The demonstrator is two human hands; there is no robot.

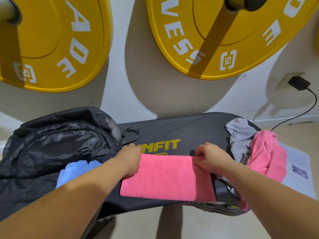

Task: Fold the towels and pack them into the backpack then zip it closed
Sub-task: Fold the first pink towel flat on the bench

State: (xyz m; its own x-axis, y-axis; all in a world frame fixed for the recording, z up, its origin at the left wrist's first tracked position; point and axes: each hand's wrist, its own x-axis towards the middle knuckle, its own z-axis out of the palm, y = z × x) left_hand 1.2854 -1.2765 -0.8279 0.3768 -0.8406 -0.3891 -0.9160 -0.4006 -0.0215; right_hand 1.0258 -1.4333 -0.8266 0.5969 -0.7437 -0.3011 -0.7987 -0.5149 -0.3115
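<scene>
A pink towel [164, 178] lies partly folded on the black padded bench [195, 131]. My left hand [131, 156] holds its far left corner, fingers curled over the edge. My right hand [208, 157] pinches the folded edge at the far right corner. A black backpack [57, 140] rests on the bench's left end, and a blue towel [76, 171] shows at its opening, partly hidden by my left forearm. On the right end of the bench sit a crumpled pink towel [269, 154] and a grey towel [241, 133] in a heap.
Two yellow weight plates [51, 45] hang on the white wall behind the bench. A black charger [299, 83] is plugged in at the right, its cable trailing down to the floor. A sheet of paper [298, 168] lies on the floor at the right.
</scene>
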